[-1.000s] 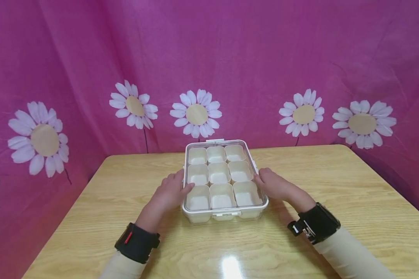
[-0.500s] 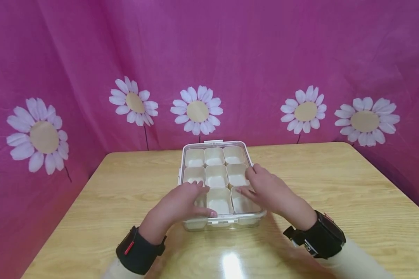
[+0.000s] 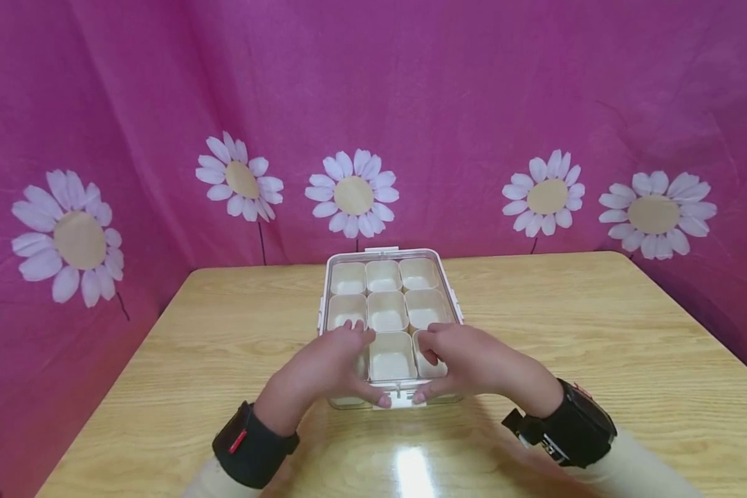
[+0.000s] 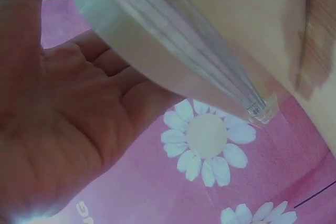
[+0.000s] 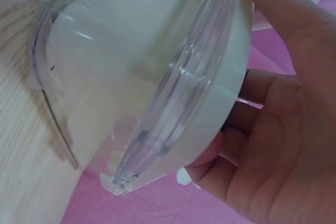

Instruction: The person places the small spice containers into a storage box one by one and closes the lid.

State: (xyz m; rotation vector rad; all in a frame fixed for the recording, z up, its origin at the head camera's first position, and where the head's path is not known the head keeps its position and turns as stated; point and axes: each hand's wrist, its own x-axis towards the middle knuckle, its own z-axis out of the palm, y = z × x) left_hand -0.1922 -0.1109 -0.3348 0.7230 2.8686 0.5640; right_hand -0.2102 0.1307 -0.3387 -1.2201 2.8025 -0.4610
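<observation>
A clear storage box (image 3: 342,401) with a white-rimmed transparent lid (image 3: 386,277) sits on the table. Several cream square cups (image 3: 387,311) show through the lid, in rows. My left hand (image 3: 324,363) lies over the front left corner, fingers on the lid and thumb at the white front latch (image 3: 400,399). Over the front right corner is my right hand (image 3: 476,360), its fingers bent on the lid and its thumb at the latch's other end. Both wrist views show the lid's rim (image 4: 142,56) between thumb and fingers. The hands hide the front corner cups.
The wooden table (image 3: 236,318) spreads around the box. Behind it hangs a magenta cloth (image 3: 436,104) with printed white daisies. Each wrist wears a black strap (image 3: 255,443).
Both hands have moved from the box's sides to its front, the thumbs coming together at the front latch. The latch now sticks out from the rim. The box has shifted slightly left.
</observation>
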